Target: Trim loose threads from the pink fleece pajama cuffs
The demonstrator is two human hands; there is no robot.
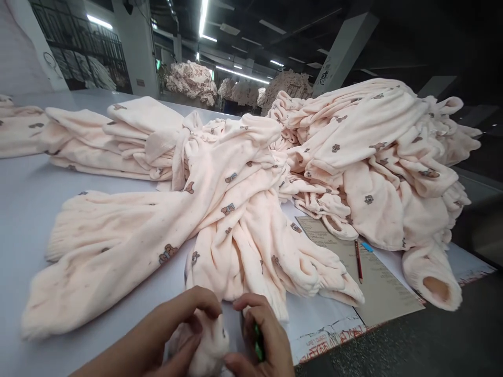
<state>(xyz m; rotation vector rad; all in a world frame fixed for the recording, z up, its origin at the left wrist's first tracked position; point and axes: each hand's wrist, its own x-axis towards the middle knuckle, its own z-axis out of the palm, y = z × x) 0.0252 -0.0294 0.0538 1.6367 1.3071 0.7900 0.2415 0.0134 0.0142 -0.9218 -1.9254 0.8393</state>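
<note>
— Pale-pink fleece garment with small bear prints: where is it held?
— A bunched end of it is pinched between thumb and curled fingers of the left hand, at the near edge of the white table; the rest is spread away across the tabletop.
— And the right hand?
— Its fingers are curled together around a small green object, only partly seen; the fleece is touched by its thumb.
— What is seen beyond?
— A red pencil is laid on a brown paper sheet to the right, and piled pink fleece garments are heaped behind it.
</note>
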